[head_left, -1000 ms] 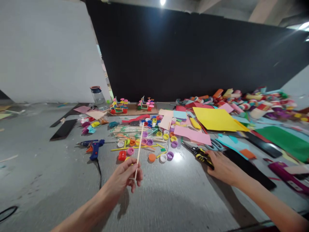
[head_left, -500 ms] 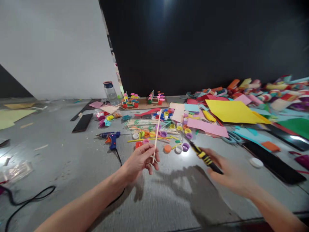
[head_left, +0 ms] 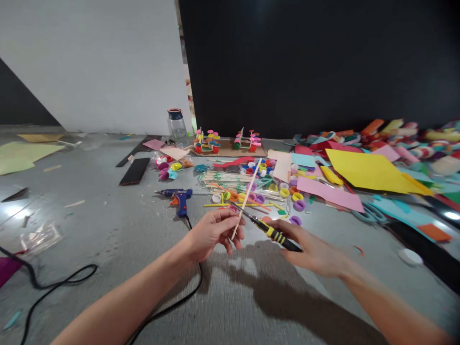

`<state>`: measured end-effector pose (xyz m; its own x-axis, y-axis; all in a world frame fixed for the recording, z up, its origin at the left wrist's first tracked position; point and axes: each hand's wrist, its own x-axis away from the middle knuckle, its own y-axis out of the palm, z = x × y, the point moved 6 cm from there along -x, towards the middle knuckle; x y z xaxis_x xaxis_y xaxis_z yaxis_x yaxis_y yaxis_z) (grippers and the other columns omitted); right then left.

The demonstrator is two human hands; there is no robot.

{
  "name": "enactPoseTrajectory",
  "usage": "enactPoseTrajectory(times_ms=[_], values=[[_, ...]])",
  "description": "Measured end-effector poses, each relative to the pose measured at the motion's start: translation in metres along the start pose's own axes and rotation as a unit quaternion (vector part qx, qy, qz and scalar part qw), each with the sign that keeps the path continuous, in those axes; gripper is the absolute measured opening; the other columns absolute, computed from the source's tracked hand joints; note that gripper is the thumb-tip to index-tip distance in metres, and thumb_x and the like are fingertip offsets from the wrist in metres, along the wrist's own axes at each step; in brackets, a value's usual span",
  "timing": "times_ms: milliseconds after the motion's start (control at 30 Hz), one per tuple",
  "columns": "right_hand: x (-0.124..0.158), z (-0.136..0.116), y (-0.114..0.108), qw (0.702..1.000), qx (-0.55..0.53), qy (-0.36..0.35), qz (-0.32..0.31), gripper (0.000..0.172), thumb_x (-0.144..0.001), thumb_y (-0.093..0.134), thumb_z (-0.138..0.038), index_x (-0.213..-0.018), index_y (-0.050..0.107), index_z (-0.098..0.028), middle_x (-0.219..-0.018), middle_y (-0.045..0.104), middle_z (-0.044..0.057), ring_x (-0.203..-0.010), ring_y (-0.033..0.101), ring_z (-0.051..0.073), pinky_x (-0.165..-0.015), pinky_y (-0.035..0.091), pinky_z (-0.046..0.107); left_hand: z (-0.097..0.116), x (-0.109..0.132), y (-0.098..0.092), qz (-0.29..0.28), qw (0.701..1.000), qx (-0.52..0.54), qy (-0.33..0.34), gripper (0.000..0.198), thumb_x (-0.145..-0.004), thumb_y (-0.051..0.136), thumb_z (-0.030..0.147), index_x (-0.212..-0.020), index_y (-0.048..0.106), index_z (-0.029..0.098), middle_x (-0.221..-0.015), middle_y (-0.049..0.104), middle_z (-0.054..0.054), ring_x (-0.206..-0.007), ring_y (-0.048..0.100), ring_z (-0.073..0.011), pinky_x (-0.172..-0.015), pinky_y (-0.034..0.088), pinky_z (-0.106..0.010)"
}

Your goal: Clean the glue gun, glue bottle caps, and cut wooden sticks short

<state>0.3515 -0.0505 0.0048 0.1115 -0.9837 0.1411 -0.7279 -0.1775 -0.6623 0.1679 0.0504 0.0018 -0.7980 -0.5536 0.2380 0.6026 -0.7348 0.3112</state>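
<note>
Between its thumb and fingers, my left hand [head_left: 217,231] pinches a thin pale wooden stick [head_left: 252,180], which slants up and to the right. My right hand [head_left: 313,247] is closed round a black-and-yellow-handled tool [head_left: 278,236] with a narrow dark metal end; its exact kind is not clear. The metal end points left and crosses the stick just above my left fingers. Whether it grips the stick or only touches it, I cannot tell. Behind both hands lie colored bottle caps [head_left: 295,220] and a bundle of thin sticks [head_left: 226,178].
A blue glue gun [head_left: 182,201] lies left of center, its black cable running toward me. Two small wheeled models [head_left: 207,142] stand at the back near a glass jar [head_left: 177,125]. Yellow paper [head_left: 362,170], pink paper [head_left: 328,192] and blue-handled scissors [head_left: 370,213] lie to the right.
My right hand has brought the tool left, so its metal end now meets the stick. The stick leans further right. The view has shifted, moving the table things rightward.
</note>
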Motion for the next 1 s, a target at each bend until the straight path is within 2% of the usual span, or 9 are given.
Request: enactPoseTrajectory(times_ms=[167,433,600,700,800,1000], values=[[-0.004,0.011,0.008,0.999,-0.037,-0.010,-0.037,0.066,-0.081,0.057,-0.027,-0.146,0.049,-0.017,-0.151,0.052,0.017,-0.135,0.053,0.036,-0.112,0.043,0.056,0.004,-0.003,-0.004,-0.011,1.000,-0.012,-0.024,0.026,-0.083,0.074,0.039,-0.089,0.068,0.015,-0.066,0.069,-0.002,-0.052,0.068,-0.0133,-0.043,0.048,-0.018],[-0.001,0.034,0.018,0.992,-0.106,0.003,-0.065,0.074,-0.084,0.063,-0.046,-0.150,0.045,-0.017,-0.153,0.050,0.017,-0.137,0.051,0.037,-0.114,0.038,0.060,0.008,-0.002,-0.005,-0.011,0.998,-0.046,-0.032,0.017,-0.084,0.069,0.033,-0.084,0.071,0.016,-0.061,0.068,-0.001,-0.050,0.063,-0.0113,-0.048,0.049,-0.020],[0.003,0.040,0.019,0.991,-0.111,0.017,-0.069,0.078,-0.084,0.063,-0.051,-0.151,0.044,-0.015,-0.159,0.042,0.018,-0.145,0.041,0.039,-0.117,0.033,0.060,0.009,-0.002,-0.002,-0.024,0.996,-0.077,-0.043,0.019,-0.086,0.065,0.031,-0.075,0.070,0.016,-0.061,0.068,-0.002,-0.050,0.060,-0.0108,-0.052,0.050,-0.021],[0.006,0.041,0.020,0.991,-0.107,0.023,-0.073,0.081,-0.084,0.064,-0.056,-0.152,0.043,-0.017,-0.157,0.045,0.018,-0.141,0.046,0.040,-0.114,0.036,0.061,0.010,0.000,-0.001,-0.027,0.996,-0.077,-0.040,0.014,-0.085,0.064,0.027,-0.082,0.073,0.016,-0.061,0.068,-0.001,-0.050,0.060,-0.0112,-0.052,0.050,-0.021],[0.010,0.039,0.022,0.991,-0.110,0.026,-0.074,0.078,-0.086,0.063,-0.052,-0.153,0.042,-0.019,-0.150,0.053,0.018,-0.134,0.053,0.039,-0.111,0.041,0.061,0.012,0.001,0.000,-0.028,0.996,-0.079,-0.033,0.012,-0.085,0.064,0.025,-0.084,0.073,0.017,-0.060,0.068,0.000,-0.050,0.060,-0.0109,-0.053,0.049,-0.021],[0.013,0.030,0.023,0.995,-0.084,0.017,-0.047,0.069,-0.085,0.063,-0.039,-0.149,0.046,-0.022,-0.144,0.059,0.015,-0.131,0.056,0.038,-0.110,0.044,0.059,0.020,0.004,0.005,-0.028,0.992,-0.120,-0.021,0.026,-0.087,0.066,0.040,-0.075,0.070,0.017,-0.063,0.071,-0.003,-0.052,0.061,-0.0122,-0.053,0.050,-0.023]])
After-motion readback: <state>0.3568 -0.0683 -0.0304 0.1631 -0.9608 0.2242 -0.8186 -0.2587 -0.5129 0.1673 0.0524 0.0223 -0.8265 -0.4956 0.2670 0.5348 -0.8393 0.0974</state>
